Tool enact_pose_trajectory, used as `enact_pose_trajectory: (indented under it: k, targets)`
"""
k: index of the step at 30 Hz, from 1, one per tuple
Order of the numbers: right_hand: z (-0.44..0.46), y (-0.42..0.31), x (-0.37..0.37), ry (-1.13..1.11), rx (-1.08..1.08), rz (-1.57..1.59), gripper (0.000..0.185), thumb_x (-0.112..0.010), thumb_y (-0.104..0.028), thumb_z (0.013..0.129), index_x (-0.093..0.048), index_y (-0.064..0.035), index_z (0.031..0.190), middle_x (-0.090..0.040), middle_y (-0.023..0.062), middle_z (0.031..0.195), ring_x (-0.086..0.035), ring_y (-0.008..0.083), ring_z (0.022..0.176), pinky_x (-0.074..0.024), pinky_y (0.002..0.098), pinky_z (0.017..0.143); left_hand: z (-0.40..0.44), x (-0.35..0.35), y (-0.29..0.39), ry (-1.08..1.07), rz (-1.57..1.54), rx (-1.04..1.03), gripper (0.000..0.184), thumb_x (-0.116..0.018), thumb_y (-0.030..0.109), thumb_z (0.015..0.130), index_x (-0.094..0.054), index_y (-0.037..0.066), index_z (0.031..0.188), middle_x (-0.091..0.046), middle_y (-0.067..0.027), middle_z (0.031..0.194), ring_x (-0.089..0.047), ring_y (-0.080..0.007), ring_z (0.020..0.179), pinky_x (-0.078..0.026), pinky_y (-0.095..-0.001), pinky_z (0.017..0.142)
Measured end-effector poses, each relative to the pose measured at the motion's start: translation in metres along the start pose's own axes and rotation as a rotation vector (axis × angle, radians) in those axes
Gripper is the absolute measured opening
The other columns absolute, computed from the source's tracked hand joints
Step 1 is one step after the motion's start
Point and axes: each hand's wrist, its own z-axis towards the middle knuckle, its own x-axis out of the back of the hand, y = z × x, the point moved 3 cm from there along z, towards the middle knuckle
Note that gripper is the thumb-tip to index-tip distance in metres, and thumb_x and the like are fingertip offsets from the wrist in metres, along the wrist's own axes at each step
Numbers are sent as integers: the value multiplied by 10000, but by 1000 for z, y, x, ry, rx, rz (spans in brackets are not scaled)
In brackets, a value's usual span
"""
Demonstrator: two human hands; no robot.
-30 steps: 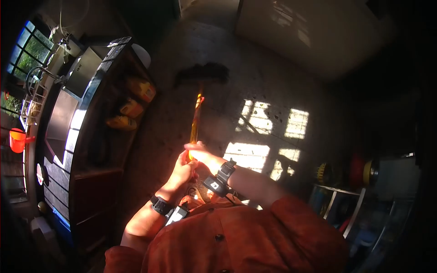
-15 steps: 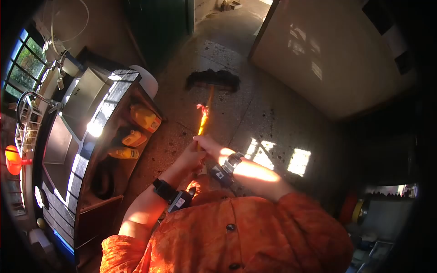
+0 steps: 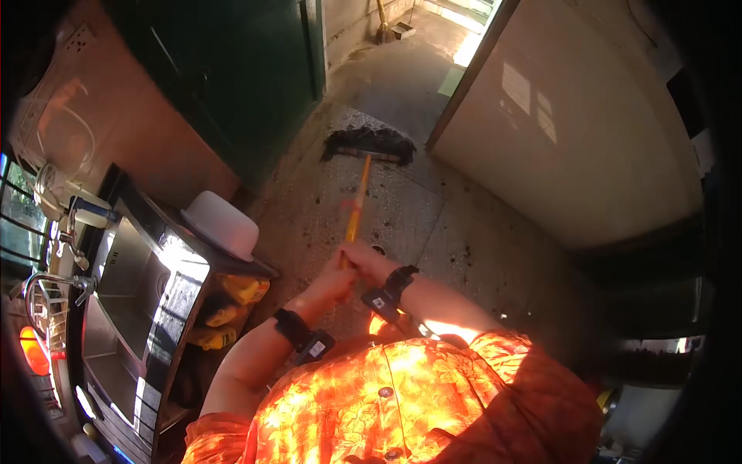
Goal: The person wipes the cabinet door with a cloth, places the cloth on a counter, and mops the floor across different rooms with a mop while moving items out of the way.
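Note:
Both my hands are wrapped around the yellow handle of a push broom point(image 3: 357, 209) in front of my body. My left hand point(image 3: 332, 283) grips the shaft nearer to me. Just beyond it, my right hand point(image 3: 365, 260) closes on the same shaft. The broom's wide head with dark bristles point(image 3: 369, 144) rests on the speckled floor point(image 3: 410, 209), close to the doorway. Part of the shaft is hidden by my fingers.
To my left stands a counter with a metal sink point(image 3: 127, 271); a white tub point(image 3: 220, 226) sits at its end and yellow bottles point(image 3: 216, 336) underneath. A green door point(image 3: 232, 85) and a pale panel point(image 3: 556, 124) flank the doorway. Another broom point(image 3: 384, 31) stands outside.
My view has shifted toward the doorway, and more of the area outside shows. The push broom has come along, its head now closer to the doorway. Both hands keep their grip.

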Motion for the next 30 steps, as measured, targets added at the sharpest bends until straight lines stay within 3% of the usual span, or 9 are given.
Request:
enact_pose_trajectory:
  k: [4, 8, 10, 15, 18, 20, 24, 27, 30]
  targets:
    - [119, -90, 58, 169, 221, 172, 177, -490, -122, 771, -477, 41, 839, -510, 102, 686, -523, 195, 546, -408, 320, 449, 143, 3, 80, 36, 59, -133, 325, -498, 111, 730, -397, 96, 1038, -415, -17, 621, -398, -86, 390, -301, -219, 305]
    - [189, -178, 90, 131, 179, 245, 228, -508, -162, 782, -454, 37, 878, -520, 105, 736, -534, 190, 597, -419, 311, 479, 227, 9, 156, 24, 110, -181, 319, -479, 112, 738, -398, 79, 1045, -416, -7, 623, -395, -75, 388, -307, -216, 308]
    - [187, -184, 81, -125, 231, -10, 285, -526, -248, 805, -448, -5, 933, -516, 98, 837, -550, 188, 680, -454, 318, 550, 212, 23, 164, 9, 155, -144, 452, -426, 88, 740, -338, 103, 1183, -435, -19, 632, -390, -83, 365, -301, -219, 303]
    - [158, -174, 57, -411, -70, 226, 421, -521, -431, 791, -398, -101, 1021, -514, 73, 830, -557, 213, 686, -491, 363, 606, 86, 29, 187, 114, 212, 65, 607, -461, 87, 778, -173, 120, 1311, -430, -2, 618, -383, -68, 393, -299, -203, 346]
    - [181, -147, 45, -302, -323, 576, 404, -519, -415, 797, -400, -105, 1027, -505, 60, 753, -557, 218, 647, -492, 379, 596, 22, 35, 180, 142, 273, 205, 625, -463, 66, 771, -156, 97, 1315, -505, -34, 737, -483, -116, 471, -386, -215, 412]
    - [216, -109, 36, -267, -432, 677, 298, -488, -344, 830, -404, -101, 981, -498, 68, 688, -543, 232, 582, -493, 416, 595, -10, 72, 126, 114, 668, -91, 608, -492, 90, 770, -216, 93, 1311, -570, -93, 929, -585, -203, 660, -460, -277, 558]
    - [224, -54, 10, -281, -691, 447, 32, -379, -59, 825, -403, -65, 806, -473, 86, 630, -496, 260, 522, -488, 469, 582, -36, 76, 123, 357, 691, 272, 600, -498, 96, 768, -230, 91, 1306, -570, -99, 941, -585, -206, 683, -460, -284, 576]
    - [238, -48, -5, -421, -874, 533, 84, -370, 10, 779, -421, -54, 801, -469, 104, 630, -499, 270, 544, -478, 496, 576, -29, 79, 127, 449, 723, 349, 595, -502, 100, 767, -241, 89, 1302, -570, -104, 949, -586, -208, 700, -459, -288, 590]
    - [260, -54, -10, -301, -960, 423, 92, -384, 24, 764, -428, -44, 807, -465, 115, 637, -501, 278, 574, -467, 491, 566, -2, 88, 135, 506, 754, 368, 590, -505, 105, 766, -252, 88, 1298, -570, -108, 958, -586, -210, 717, -459, -293, 604]
